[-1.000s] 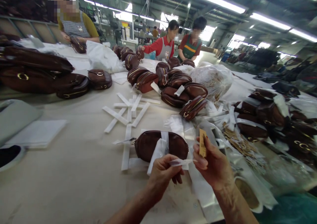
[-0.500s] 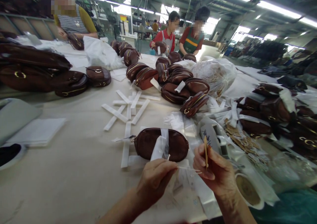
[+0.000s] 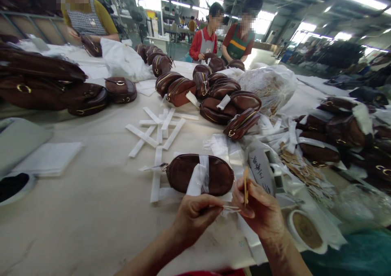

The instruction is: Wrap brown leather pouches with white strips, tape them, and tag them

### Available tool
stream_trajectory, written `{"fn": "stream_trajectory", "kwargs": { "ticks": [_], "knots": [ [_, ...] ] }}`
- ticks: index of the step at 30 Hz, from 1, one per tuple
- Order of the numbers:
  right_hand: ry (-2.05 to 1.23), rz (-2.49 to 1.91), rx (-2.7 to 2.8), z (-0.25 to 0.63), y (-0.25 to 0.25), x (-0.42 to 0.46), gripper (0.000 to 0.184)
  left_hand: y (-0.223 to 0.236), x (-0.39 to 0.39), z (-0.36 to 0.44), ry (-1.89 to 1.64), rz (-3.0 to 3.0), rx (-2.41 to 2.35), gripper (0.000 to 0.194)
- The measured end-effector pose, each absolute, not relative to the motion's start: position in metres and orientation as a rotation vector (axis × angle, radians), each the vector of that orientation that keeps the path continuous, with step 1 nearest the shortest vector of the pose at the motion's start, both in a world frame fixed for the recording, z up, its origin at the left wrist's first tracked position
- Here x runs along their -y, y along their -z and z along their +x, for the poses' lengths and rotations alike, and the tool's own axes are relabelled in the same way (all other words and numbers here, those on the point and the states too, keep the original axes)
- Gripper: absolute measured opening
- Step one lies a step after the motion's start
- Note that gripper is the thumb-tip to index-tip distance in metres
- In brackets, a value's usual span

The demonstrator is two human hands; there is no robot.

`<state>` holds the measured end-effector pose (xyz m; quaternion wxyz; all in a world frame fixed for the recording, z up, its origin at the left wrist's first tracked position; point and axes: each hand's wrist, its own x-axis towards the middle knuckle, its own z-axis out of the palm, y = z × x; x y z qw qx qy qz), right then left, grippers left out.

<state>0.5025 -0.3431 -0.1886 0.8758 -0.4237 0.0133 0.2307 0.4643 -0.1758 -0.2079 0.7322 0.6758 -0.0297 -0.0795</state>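
My left hand (image 3: 197,217) pinches the loose end of a thin white string (image 3: 231,208). In my right hand (image 3: 263,211) a tan hang tag (image 3: 246,185) is held edge-on between thumb and fingers, and the string runs across to it. Just beyond both hands a dark brown oval leather pouch (image 3: 180,174) lies on the table (image 3: 100,219). A white paper strip (image 3: 197,180) and clear film wrap its middle. At the pouch's left end hangs a zipper pull in clear plastic (image 3: 154,168).
White strips (image 3: 142,134) lie crisscrossed behind the pouch. Brown bags (image 3: 216,111) cover the back, left and right. More tan tags (image 3: 297,168) and a tape roll (image 3: 307,232) lie at right. Several co-workers (image 3: 204,44) stand across the table.
My right hand with the tag has moved slightly left, nearer my left hand, and the exposed string looks shorter. A co-worker in red has lowered a pouch toward the table.
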Motion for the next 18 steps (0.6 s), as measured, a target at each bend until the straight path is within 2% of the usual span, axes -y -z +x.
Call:
{"fn": "stream_trajectory", "kwargs": {
  "ticks": [6, 13, 18],
  "knots": [
    [-0.447, -0.887, -0.037, 0.498, 0.195, 0.341, 0.018, 0.206, 0.173, 0.469, 0.471, 1.089, -0.230, 0.025],
    [-0.410, -0.955, 0.062, 0.494, 0.203, 0.346, 0.010, 0.195, 0.155, 0.475, 0.352, 1.397, -0.063, 0.023],
    [-0.384, -0.952, 0.008, 0.496, 0.206, 0.345, 0.011, 0.197, 0.157, 0.470, 0.570, 1.255, -0.107, 0.029]
  ]
}}
